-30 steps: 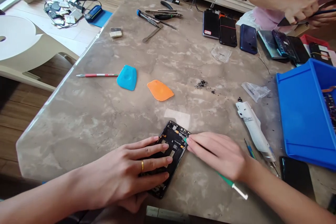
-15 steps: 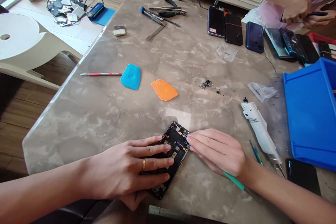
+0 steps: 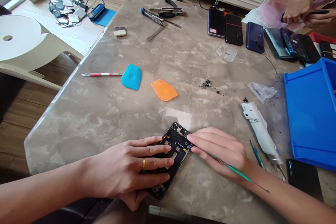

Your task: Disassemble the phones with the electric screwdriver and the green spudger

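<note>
An opened black phone with bare circuitry lies near the front edge of the marble table. My left hand rests flat on its lower half, fingers stretched out, a gold ring on one finger. My right hand pinches a thin green tool, its fingertips at the phone's upper right edge. The tool's tip is hidden under the fingers.
A blue pick, an orange pick and a red pen lie mid-table. A blue bin stands right, a white part beside it. Phones and tools sit far back, where another person's hands work.
The view shifted slightly. My right hand turned the green tool so its handle now lies low along my wrist; its fingertips stay at the phone's edge. My left hand has not moved.
</note>
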Action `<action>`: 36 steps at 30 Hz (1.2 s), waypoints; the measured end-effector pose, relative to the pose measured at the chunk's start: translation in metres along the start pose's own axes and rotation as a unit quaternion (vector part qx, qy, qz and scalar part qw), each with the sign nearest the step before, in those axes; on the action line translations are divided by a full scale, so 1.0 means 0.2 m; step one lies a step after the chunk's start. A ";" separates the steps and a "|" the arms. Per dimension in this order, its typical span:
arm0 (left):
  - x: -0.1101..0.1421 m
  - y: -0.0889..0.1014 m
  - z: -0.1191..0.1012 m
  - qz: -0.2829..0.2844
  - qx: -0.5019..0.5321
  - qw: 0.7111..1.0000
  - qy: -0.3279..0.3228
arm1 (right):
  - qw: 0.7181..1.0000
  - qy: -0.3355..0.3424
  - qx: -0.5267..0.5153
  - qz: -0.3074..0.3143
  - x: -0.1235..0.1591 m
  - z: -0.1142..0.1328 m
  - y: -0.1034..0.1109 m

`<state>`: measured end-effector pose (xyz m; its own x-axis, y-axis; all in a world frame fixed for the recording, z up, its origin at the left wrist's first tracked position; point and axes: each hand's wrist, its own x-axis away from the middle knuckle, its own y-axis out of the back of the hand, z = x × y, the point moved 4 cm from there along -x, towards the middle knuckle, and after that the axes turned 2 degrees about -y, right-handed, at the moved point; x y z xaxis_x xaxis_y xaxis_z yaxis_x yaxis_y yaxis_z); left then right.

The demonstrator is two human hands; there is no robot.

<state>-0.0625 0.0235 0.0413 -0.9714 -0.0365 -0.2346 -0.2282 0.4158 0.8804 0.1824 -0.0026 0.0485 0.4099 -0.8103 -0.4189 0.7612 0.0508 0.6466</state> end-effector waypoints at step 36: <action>0.02 -0.01 0.01 -0.006 -0.013 1.000 -0.014 | 0.985 -0.149 -0.035 0.083 -0.09 -0.04 0.01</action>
<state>-0.0651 0.0231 0.0374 -0.9664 -0.0166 -0.2564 -0.2423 0.3911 0.8879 0.1801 0.0163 0.0517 0.3746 -0.9219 -0.0988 0.7326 0.2289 0.6411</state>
